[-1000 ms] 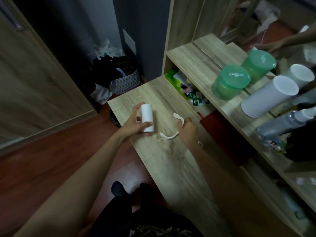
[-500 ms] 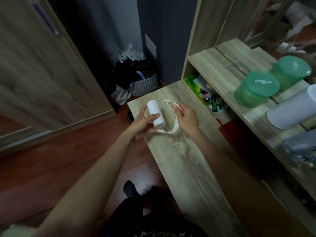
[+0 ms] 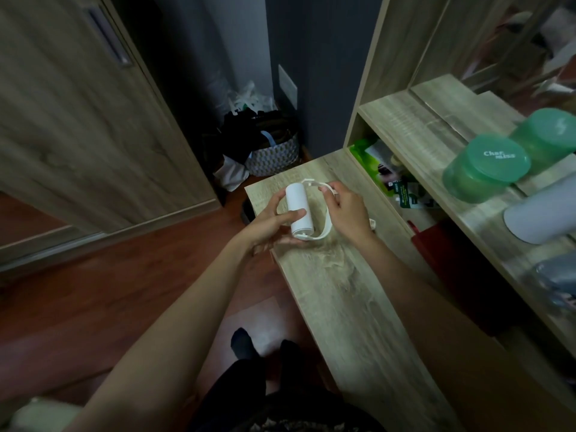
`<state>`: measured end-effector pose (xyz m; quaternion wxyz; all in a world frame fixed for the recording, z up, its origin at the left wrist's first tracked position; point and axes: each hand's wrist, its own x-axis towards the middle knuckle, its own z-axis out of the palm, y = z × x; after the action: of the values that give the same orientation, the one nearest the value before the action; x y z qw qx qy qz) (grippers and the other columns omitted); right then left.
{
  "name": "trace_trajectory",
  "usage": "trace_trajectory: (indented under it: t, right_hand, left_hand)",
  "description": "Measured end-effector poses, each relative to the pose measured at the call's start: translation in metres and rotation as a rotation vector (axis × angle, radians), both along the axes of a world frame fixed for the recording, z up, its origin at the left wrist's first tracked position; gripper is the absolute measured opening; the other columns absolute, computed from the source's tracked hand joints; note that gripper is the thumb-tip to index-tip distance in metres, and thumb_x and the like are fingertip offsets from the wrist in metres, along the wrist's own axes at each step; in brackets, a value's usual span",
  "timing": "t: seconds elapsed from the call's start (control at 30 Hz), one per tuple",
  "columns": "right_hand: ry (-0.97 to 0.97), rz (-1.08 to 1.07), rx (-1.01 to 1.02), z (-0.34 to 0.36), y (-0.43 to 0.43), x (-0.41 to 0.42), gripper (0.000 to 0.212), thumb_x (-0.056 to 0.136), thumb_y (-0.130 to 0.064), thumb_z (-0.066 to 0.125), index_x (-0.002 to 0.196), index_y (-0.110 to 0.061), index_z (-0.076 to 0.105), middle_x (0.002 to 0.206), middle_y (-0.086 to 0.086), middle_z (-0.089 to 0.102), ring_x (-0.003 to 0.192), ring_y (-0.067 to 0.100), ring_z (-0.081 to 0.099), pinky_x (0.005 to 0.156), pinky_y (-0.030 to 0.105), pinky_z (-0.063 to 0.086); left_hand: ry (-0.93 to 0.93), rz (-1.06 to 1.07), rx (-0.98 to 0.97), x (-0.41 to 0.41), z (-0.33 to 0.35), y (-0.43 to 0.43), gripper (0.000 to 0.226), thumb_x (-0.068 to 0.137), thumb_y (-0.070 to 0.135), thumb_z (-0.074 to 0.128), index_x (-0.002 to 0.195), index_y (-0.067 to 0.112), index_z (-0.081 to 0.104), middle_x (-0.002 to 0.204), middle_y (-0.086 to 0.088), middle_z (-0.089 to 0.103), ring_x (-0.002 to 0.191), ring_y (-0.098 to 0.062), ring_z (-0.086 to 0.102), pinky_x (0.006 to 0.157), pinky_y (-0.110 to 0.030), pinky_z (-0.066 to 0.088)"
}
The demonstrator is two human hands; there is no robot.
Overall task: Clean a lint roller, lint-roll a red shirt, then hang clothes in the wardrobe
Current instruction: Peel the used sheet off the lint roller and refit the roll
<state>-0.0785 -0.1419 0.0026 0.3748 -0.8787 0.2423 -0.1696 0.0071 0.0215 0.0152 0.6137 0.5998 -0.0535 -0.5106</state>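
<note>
A white lint-roller roll [image 3: 297, 207] is held over the far end of a light wooden bench top [image 3: 343, 300]. My left hand [image 3: 268, 226] grips the roll from the left, thumb across its middle. My right hand [image 3: 347, 213] holds the roller's curved white handle frame [image 3: 324, 233], whose two ends sit at the roll's top and bottom. A red piece of cloth [image 3: 442, 254] lies below the shelf to the right, mostly hidden.
A wooden wardrobe door [image 3: 78, 120] stands at the left. A patterned basket with dark clothes [image 3: 271, 148] sits on the floor behind the bench. On the right shelf [image 3: 420, 126] stand green tubs [image 3: 486, 166] and a white cylinder [image 3: 542, 213]. Packets fill the cubby below [image 3: 386, 176].
The handle frame came up off the bench and now brackets the roll. Both hands have drawn closer together around it. The view has shifted left and down.
</note>
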Motion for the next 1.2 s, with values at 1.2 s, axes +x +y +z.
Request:
trace_trajectory:
  t: [1.2]
  right_hand:
    - [0.187, -0.171, -0.001, -0.011, 0.013, -0.001, 0.035, 0.095, -0.030, 0.042, 0.094, -0.008, 0.069, 0.083, 0.013, 0.068, 0.077, 0.029, 0.061, 0.066, 0.034, 0.045]
  left_hand:
    - [-0.321, -0.168, 0.191, -0.005, 0.005, -0.003, 0.078, 0.083, 0.019, 0.074, 0.141, 0.035, 0.024, 0.111, -0.019, 0.065, 0.095, -0.039, 0.069, 0.080, -0.055, 0.057]
